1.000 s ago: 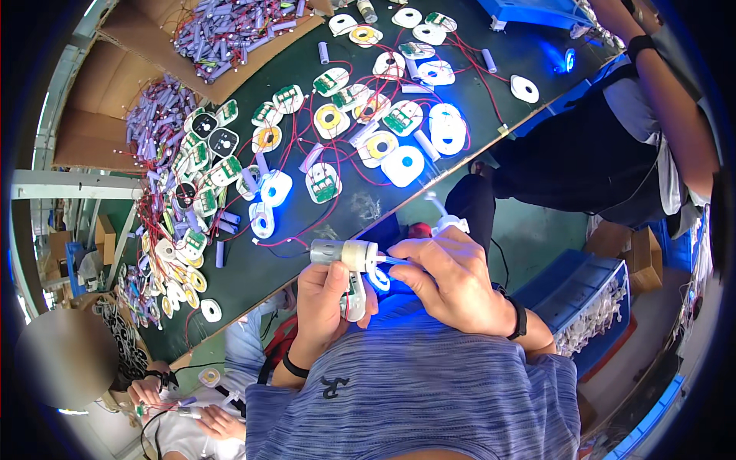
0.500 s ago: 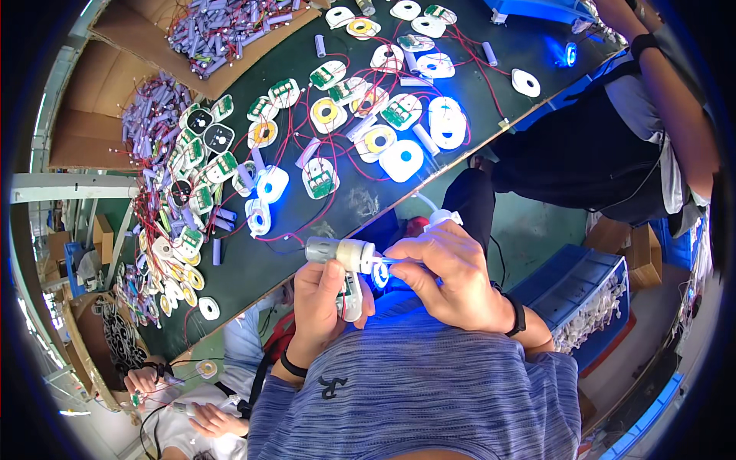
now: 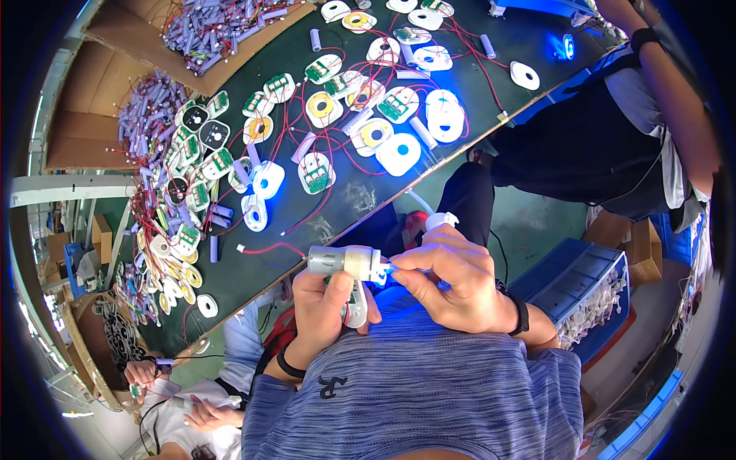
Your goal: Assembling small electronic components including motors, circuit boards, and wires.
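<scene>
My left hand [image 3: 326,305] is closed around a small motor-like cylinder [image 3: 346,262], grey at one end and cream at the other, lying sideways near the table edge. Under it, the same fingers keep a white rounded plate [image 3: 357,308] with a green circuit board, partly hidden. My right hand [image 3: 458,284] pinches at the cylinder's white tip, where blue light glows; whatever lies between thumb and finger is too small to make out. A white round piece [image 3: 441,221] with a pale tube shows just beyond my right knuckles. A red wire [image 3: 272,248] with a white plug extends left from the cylinder.
The dark green table [image 3: 264,268] carries several white plates with circuit boards [image 3: 316,173], purple battery cells [image 3: 214,249] and tangled red wires. Cardboard boxes [image 3: 92,138] stand far left. A co-worker [image 3: 590,153] is at right, another [image 3: 207,422] lower left. A blue crate [image 3: 563,280] sits right.
Both hands stay at the cylinder, with the right fingers still pinching at its tip. The blue-lit ring below the tip is more covered. The red wire and its plug now stick out leftward.
</scene>
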